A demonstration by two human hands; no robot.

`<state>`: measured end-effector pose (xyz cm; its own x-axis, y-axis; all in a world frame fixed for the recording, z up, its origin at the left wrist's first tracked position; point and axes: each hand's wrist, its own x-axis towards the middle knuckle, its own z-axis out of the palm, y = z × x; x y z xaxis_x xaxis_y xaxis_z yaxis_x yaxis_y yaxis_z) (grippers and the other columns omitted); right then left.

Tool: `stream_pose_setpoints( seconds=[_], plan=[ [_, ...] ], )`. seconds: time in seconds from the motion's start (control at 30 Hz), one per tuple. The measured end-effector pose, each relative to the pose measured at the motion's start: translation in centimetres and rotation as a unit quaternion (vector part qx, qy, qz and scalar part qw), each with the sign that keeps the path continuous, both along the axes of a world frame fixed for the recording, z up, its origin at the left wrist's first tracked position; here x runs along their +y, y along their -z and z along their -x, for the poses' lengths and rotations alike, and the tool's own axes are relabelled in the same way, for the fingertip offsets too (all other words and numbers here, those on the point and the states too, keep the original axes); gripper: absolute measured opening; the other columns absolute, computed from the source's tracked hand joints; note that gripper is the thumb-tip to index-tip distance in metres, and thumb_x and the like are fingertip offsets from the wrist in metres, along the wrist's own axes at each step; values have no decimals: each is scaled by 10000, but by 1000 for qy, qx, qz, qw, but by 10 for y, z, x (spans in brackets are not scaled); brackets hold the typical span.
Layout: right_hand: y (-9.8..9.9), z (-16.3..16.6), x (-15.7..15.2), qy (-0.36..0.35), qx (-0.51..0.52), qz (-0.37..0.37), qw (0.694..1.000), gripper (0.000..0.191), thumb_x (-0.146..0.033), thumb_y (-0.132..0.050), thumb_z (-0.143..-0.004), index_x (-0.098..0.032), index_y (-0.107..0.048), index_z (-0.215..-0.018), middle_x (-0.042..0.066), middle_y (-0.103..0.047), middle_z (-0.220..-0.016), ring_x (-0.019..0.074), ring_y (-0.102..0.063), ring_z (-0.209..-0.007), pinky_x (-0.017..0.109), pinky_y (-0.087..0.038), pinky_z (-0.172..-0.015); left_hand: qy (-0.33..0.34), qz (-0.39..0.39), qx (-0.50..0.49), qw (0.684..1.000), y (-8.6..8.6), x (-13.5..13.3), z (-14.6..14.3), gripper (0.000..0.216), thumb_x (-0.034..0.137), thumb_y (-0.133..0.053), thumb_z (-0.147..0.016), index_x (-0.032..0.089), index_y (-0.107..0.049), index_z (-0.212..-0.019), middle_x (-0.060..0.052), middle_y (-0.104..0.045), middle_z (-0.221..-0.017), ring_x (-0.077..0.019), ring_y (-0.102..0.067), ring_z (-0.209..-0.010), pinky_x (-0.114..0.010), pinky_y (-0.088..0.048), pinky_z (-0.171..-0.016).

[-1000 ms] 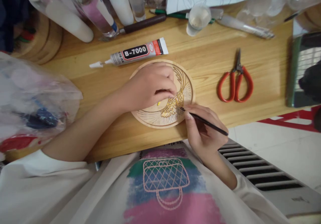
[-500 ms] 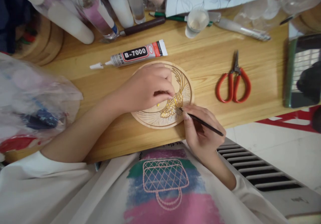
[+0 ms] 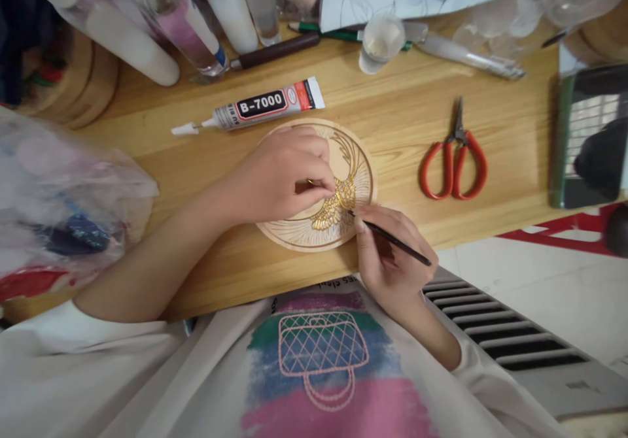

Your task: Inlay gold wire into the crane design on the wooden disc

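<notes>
A round wooden plaque point(image 3: 275, 232) lies on the table under both hands. Its face carries a line design, part of it laid in gold wire point(image 3: 326, 214) that forms scale-like shapes. My left hand point(image 3: 289, 173) rests over the plaque's left side, thumb and forefinger pinched on a strand of gold wire point(image 3: 311, 182). My right hand point(image 3: 395, 248), at the lower right rim, grips slim black tweezers point(image 3: 400, 245). The tips of the tweezers meet the gold pattern close to the left fingertips. My left hand hides much of the plaque's upper left.
Above the plaque lies a B-7000 glue tube point(image 3: 267, 104). Red-handled cutters point(image 3: 454, 157) are to the right, with a phone point(image 3: 589, 137) beyond. A small cup point(image 3: 381, 42), a pen point(image 3: 471, 55) and bottles point(image 3: 191, 29) line the back. A plastic bag point(image 3: 73, 196) sits at left.
My left fingers have shifted slightly left and down, and more of the gold strand shows between them. The tweezers stay at nearly the same place on the pattern. The whole view has drifted slightly.
</notes>
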<state>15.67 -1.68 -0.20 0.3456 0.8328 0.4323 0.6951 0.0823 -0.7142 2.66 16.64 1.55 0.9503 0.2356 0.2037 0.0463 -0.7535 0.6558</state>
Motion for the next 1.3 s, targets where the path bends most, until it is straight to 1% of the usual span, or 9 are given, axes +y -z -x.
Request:
stream_pose_setpoints(
  seconds=[0.1,0.3,0.4,0.53,0.7,0.8,1.0,1.13,1.3],
  plan=[
    [0,0,0,-1,-3,5,1000,251,-39,-644,-833,-193,-664,-1030,54,-762,-919,167,-728,-888,308,-599,-826,-1,3,1,1000,0,0,0,180,193,-619,-920,146,-732,-787,-38,-634,-757,-163,-563,-758,-323,-441,-758],
    [-1,0,1,0,1,5,1000,238,-35,-643,-831,-190,-661,-1011,51,-762,-912,157,-726,-883,294,-597,-827,-12,0,8,1000,3,0,0,213,254,-596,-938,178,-722,-785,-22,-635,-769,-160,-564,-765,-314,-429,-759],
    [-1,0,1,0,6,3,1000,237,-39,-643,-832,-194,-661,-1011,50,-760,-905,161,-728,-869,301,-602,-813,-13,-8,10,1000,4,0,0,209,272,-591,-937,187,-719,-795,-20,-641,-769,-167,-570,-773,-326,-431,-777],
    [-1,0,1,-2,7,0,1000,233,-42,-639,-836,-198,-661,-1008,55,-761,-896,167,-731,-854,309,-609,-792,-9,-16,-6,1000,7,0,-1,195,315,-630,-916,192,-707,-786,-23,-656,-771,-185,-584,-759,-350,-433,-775],
    [-2,0,2,-2,-3,6,1000,222,-68,-617,-862,-218,-656,-1020,43,-765,-901,173,-738,-863,325,-617,-790,7,-65,-45,997,10,-2,-3,144,272,-636,-924,192,-708,-828,-21,-660,-762,-182,-566,-748,-354,-423,-755],
    [-1,0,2,-3,-4,3,1000,214,-64,-612,-865,-215,-651,-1012,46,-762,-898,168,-737,-859,317,-617,-786,13,-79,-51,995,12,-2,-4,156,248,-609,-943,203,-721,-844,-21,-661,-774,-178,-565,-764,-357,-425,-767],
    [1,0,3,-9,-11,-15,1000,199,-45,-619,-856,-191,-644,-989,59,-761,-894,160,-735,-858,293,-612,-789,10,-56,-29,998,15,-2,-4,174,344,-581,-954,272,-701,-849,2,-652,-756,-179,-561,-757,-381,-418,-752],
    [1,0,4,-7,-20,-21,1000,198,-54,-615,-865,-198,-639,-1000,58,-760,-896,157,-732,-847,296,-612,-770,2,-53,-32,998,15,-3,-4,151,316,-604,-944,258,-689,-834,0,-661,-767,-176,-564,-756,-390,-430,-758],
    [2,2,5,-6,-23,-28,999,192,-57,-616,-862,-193,-640,-995,67,-759,-891,159,-731,-838,295,-610,-759,11,-41,-34,998,15,-2,-4,148,322,-620,-931,248,-687,-823,-5,-663,-760,-176,-571,-732,-378,-441,-717]
  ],
)
